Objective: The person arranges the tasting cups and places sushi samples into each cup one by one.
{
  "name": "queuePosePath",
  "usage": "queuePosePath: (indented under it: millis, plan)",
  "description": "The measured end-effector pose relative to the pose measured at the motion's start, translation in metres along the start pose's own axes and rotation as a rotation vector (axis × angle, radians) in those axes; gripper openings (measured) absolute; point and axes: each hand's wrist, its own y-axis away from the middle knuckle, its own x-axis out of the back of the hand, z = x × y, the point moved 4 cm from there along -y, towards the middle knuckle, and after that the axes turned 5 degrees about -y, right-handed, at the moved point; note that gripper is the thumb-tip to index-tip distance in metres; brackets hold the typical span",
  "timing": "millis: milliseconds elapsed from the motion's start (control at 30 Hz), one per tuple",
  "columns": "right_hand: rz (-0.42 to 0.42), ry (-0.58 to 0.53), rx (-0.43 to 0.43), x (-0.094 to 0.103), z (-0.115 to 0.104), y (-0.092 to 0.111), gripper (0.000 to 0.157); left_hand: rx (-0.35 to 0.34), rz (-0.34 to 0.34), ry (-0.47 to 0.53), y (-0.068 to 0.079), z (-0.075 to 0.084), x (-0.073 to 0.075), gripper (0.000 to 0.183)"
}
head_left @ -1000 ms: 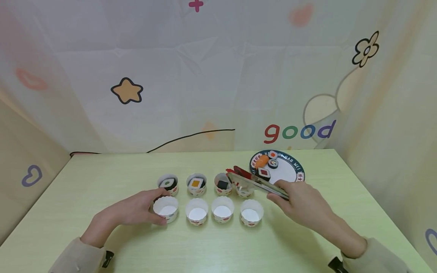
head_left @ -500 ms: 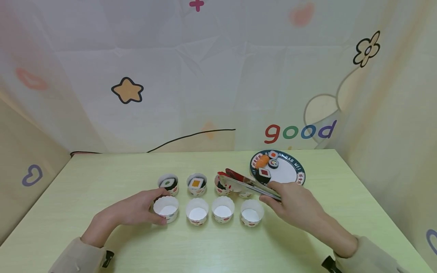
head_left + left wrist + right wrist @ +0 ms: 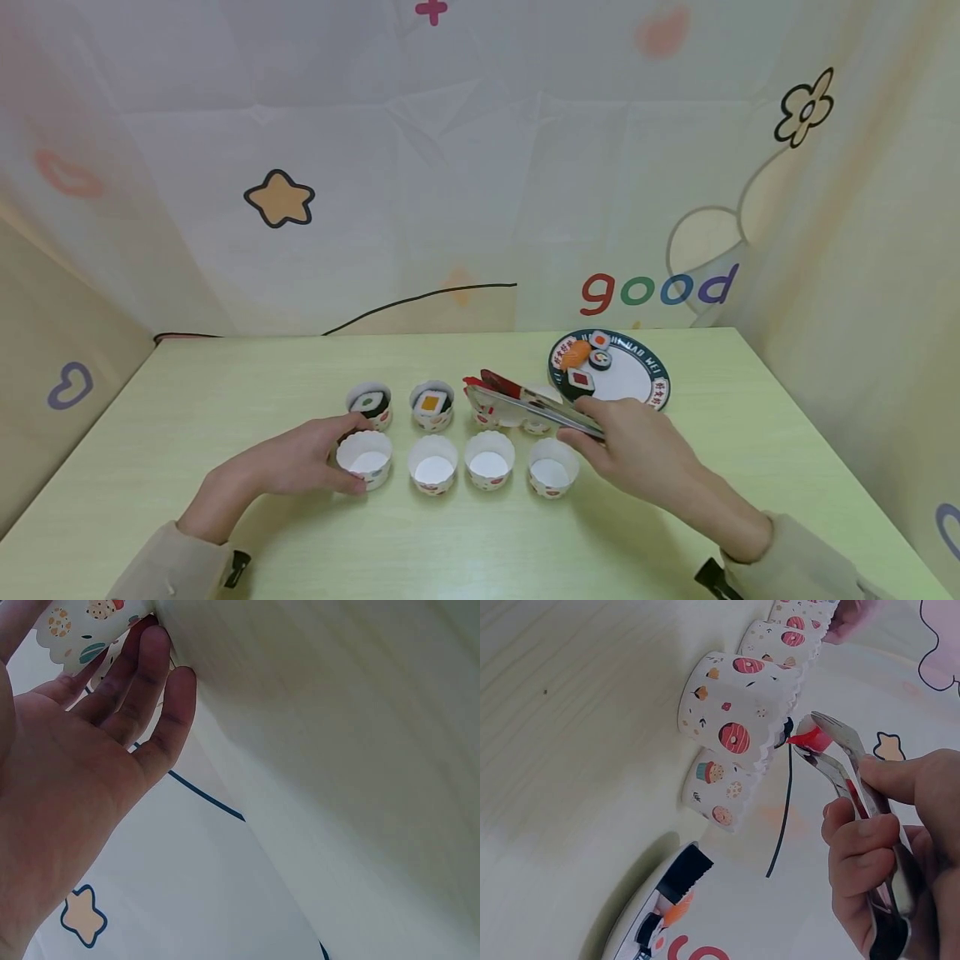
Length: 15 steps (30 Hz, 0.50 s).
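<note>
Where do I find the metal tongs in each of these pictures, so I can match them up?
Head: right of centre, below mid-height; the metal tongs are in the right hand, tips over the back row of paper cups.
Left wrist: not in it.
Right wrist: right of centre, tips at a red-and-white piece.
Shared landmark: the outlined star, upper left in head, lower left in left wrist, upper right in right wrist.
</note>
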Motion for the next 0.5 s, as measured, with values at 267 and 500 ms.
queuePosePath:
  millis: [267,500]
  plan:
    - [-0.018,-0.001,-0.004,-0.001,-0.006,-0.004,0.024,-0.014,0.005,0.001,0.001,0.001,0.0,0.057]
    - [-0.038,-0.022,-0.002,-0.004,-0.014,-0.009,0.025,-0.016,0.009,-0.005,0.0,0.0,0.0,0.058]
